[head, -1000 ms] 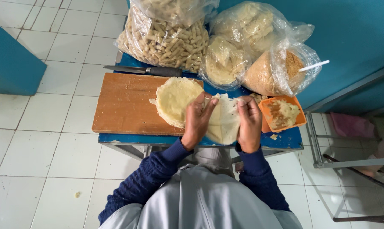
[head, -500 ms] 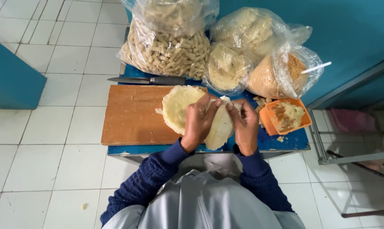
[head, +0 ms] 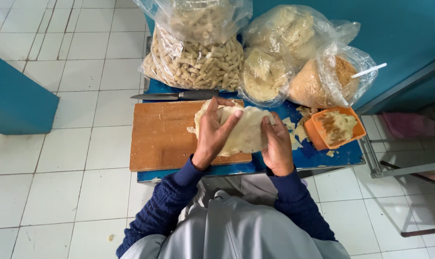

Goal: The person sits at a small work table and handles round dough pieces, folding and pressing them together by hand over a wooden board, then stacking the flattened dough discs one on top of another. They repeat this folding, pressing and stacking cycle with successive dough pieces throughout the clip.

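Note:
A pale, thin round sheet of dough [head: 246, 132] is lifted off the wooden cutting board [head: 164, 136]. My left hand [head: 212, 132] grips its left side with fingers spread over the top. My right hand [head: 277, 144] pinches its right edge. Both hands hover over the board's right end, above the blue table [head: 323, 160]. The part of the sheet under my palms is hidden.
A knife [head: 176, 96] lies behind the board. Clear bags stand at the back: short rolled sticks [head: 198, 57], pale sheets [head: 270, 72], brown crumbs [head: 323, 81] with a white stick. An orange tub [head: 335, 127] of filling sits right. Dough scraps [head: 294, 127] lie near it. White tiled floor surrounds the table.
The dough sheet has come up off the board into both hands. My left hand moved from flat on it to gripping its left side.

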Motion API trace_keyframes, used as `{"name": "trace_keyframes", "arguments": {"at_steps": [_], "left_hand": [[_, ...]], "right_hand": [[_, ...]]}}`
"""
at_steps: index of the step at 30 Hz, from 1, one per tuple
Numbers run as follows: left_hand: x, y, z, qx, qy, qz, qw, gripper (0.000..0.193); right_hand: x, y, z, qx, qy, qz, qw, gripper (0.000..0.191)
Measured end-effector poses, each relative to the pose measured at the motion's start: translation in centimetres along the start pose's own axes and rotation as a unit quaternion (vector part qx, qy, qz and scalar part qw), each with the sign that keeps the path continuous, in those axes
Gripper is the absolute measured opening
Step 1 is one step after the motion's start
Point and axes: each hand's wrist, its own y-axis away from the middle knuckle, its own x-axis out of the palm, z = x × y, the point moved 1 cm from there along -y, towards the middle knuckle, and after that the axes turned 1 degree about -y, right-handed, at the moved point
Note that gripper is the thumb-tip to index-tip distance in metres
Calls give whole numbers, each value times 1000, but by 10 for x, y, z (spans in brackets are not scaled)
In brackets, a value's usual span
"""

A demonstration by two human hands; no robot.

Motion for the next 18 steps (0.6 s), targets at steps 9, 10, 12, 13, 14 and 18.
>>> {"name": "trace_keyframes", "arguments": {"at_steps": [9, 10, 12, 13, 14, 18], "left_hand": [[-15, 7, -4, -94, -81, 32, 992, 24], [-17, 9, -2, -131, -50, 8, 990, 24], [-24, 9, 2, -116, 93, -41, 988, 23], [-29, 9, 3, -106, 163, -66, 979, 23], [-35, 10, 3, -105, 170, -94, 975, 21], [-67, 16, -2, -92, 190, -195, 958, 18]], "right_hand": [[-25, 0, 14, 115, -27, 37, 992, 34], [-31, -2, 14, 134, -58, 33, 989, 35], [-44, -5, 12, 169, -106, 10, 980, 36], [-49, -7, 11, 184, -123, -7, 975, 37], [-54, -9, 11, 199, -141, -25, 970, 38], [-67, -19, 26, 182, -138, -26, 973, 38]]}}
